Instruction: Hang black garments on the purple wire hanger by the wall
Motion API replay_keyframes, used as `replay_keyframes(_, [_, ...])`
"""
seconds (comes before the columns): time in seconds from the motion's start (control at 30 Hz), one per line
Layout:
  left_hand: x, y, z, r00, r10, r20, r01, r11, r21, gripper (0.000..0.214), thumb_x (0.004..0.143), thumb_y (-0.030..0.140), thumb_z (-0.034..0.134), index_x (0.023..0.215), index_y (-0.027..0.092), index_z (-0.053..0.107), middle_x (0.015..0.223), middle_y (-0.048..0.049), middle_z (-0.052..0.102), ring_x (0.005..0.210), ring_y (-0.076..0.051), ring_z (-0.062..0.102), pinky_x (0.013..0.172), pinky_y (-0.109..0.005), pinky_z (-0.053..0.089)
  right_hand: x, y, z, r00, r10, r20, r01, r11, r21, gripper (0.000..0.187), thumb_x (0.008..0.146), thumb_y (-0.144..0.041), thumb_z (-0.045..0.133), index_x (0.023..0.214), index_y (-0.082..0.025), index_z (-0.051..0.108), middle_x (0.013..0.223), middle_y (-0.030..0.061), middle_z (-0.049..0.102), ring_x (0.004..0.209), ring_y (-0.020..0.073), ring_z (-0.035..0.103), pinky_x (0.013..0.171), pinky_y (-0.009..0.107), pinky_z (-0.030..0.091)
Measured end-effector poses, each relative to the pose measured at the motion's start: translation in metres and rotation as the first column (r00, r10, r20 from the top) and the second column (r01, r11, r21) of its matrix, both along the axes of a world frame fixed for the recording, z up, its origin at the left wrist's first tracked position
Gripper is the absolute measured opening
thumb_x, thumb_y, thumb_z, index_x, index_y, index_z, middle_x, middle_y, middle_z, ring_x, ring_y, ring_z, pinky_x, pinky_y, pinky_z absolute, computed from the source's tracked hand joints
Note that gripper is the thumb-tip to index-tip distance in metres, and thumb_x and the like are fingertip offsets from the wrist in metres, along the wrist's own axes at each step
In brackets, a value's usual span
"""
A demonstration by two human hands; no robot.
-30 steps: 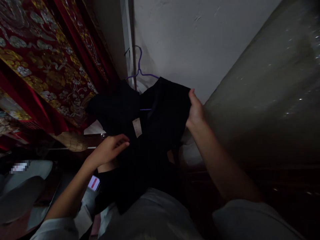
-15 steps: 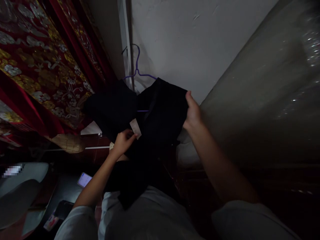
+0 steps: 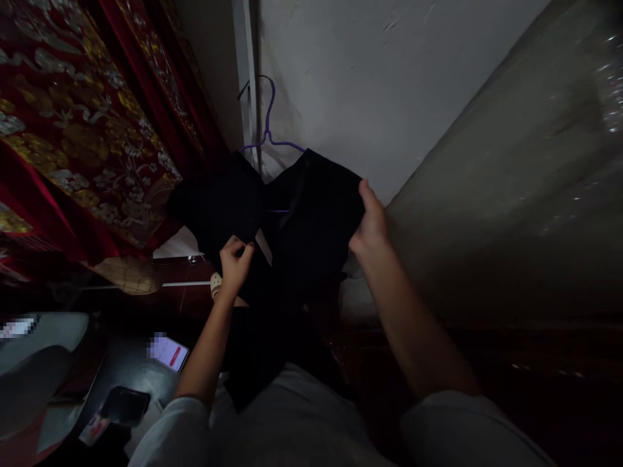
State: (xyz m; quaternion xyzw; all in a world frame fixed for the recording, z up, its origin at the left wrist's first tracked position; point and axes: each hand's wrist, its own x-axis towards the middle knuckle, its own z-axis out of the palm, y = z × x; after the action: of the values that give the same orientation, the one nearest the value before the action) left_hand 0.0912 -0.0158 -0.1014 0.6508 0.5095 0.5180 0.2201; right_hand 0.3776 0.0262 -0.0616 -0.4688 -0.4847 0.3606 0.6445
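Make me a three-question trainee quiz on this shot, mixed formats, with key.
1. Multiple choice. What colour is the hanger?
A yellow
B purple
C white

2. True or false: the right hand grips the dark garment at its shoulder edge.

3. Fill in: the pale tag at the garment's front is nearer the ____ hand.

Key: 1 B; 2 true; 3 left, as the left hand is right beside the tag while the right one is at the garment's far edge.
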Motion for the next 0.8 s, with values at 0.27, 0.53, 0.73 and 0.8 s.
replay_keyframes(0.27, [-0.022,-0.056,-0.018,0.972,-0.032,0.231,0.07,0.985,-0.158,0.038,0.078,0.036,0.05,0.046,0.02,0.041,0.063,-0.0031,0.044,0.065,-0.016,0.046,0.061,-0.029,0.04,-0.061,-0.074,-0.059,0.913,-0.4,-0.077,0.406,0.91,0.087,0.052,0.082,-0.043,0.073,0.129,-0.031,0.053,0.141,0.0095,0.06,0.14,0.0284,0.054,0.108,0.05,0.05])
replay_keyframes(0.53, [-0.023,-0.086,-0.008,0.838,-0.39,0.382,0.48,0.86,-0.174,0.035,0.076,0.035,0.066,0.047,0.017,0.057,0.064,-0.0038,0.058,0.062,-0.014,0.051,0.058,-0.028,0.038,-0.128,-0.131,-0.09,0.941,0.329,-0.076,-0.336,0.894,-0.297,0.038,0.09,-0.063,0.064,0.095,-0.026,0.061,0.08,0.0019,0.064,0.07,0.0189,0.061,0.065,0.033,0.048])
replay_keyframes(0.73, [-0.013,-0.096,-0.003,0.745,-0.506,0.436,0.573,0.819,-0.029,0.039,0.083,0.033,0.073,0.051,0.016,0.06,0.067,-0.0022,0.061,0.061,-0.012,0.053,0.056,-0.025,0.038,-0.129,-0.125,-0.076,0.94,0.34,0.035,-0.31,0.892,-0.329,0.047,0.095,-0.057,0.054,0.065,-0.021,0.05,0.055,-0.0035,0.047,0.054,0.0117,0.046,0.057,0.027,0.036])
replay_keyframes(0.8, [-0.009,-0.09,-0.009,0.791,-0.397,0.465,0.457,0.889,-0.02,0.039,0.087,0.035,0.073,0.054,0.016,0.062,0.069,-0.0017,0.061,0.066,-0.012,0.054,0.062,-0.024,0.041,-0.127,-0.126,-0.075,0.95,0.312,0.017,-0.29,0.901,-0.322,0.045,0.091,-0.053,0.058,0.06,-0.021,0.047,0.052,-0.0039,0.044,0.051,0.0108,0.043,0.055,0.026,0.034])
